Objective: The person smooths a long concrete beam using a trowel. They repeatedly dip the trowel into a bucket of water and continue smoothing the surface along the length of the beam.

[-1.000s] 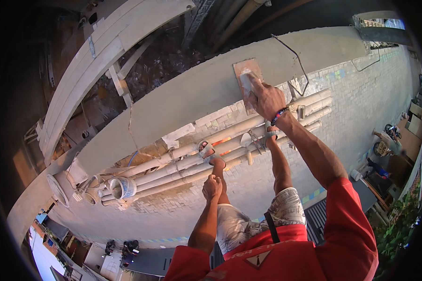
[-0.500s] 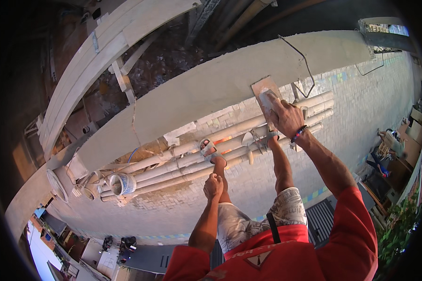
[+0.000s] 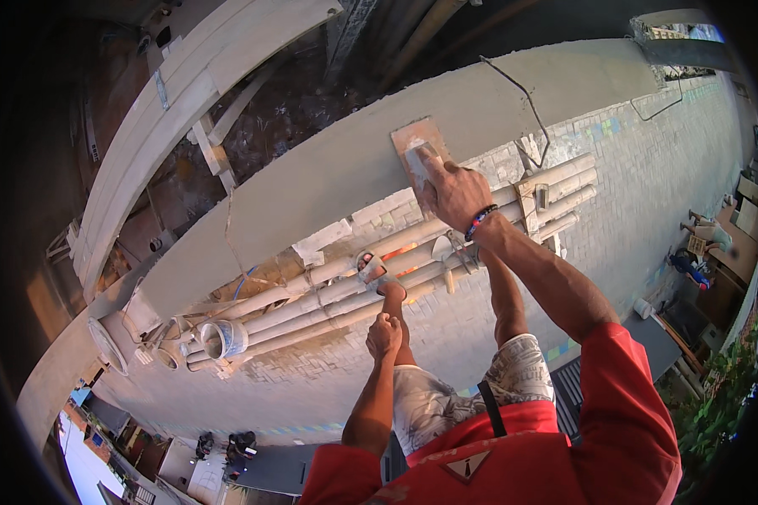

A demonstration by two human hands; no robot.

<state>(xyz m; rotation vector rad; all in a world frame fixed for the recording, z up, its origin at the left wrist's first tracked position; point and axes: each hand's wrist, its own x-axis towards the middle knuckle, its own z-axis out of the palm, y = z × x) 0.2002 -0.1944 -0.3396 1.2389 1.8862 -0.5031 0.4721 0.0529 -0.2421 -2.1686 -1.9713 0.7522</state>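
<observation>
Right grip (image 3: 461,194) clamped firmly on the pale handle of the float (image 3: 414,135), and that float's up against the grey plaster band (image 3: 312,181), just beyond the poles (image 3: 333,293)! Left grip (image 3: 384,337), fingers curled together in a fist, near side of the poles; bucket (image 3: 236,335) at the poles' left end.

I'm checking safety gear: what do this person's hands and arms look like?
Left hand and right hand are gloveless. Short red sleeves leave the forearms uncovered. A dark bracelet with red and blue circles the right wrist; the left shows none.
</observation>
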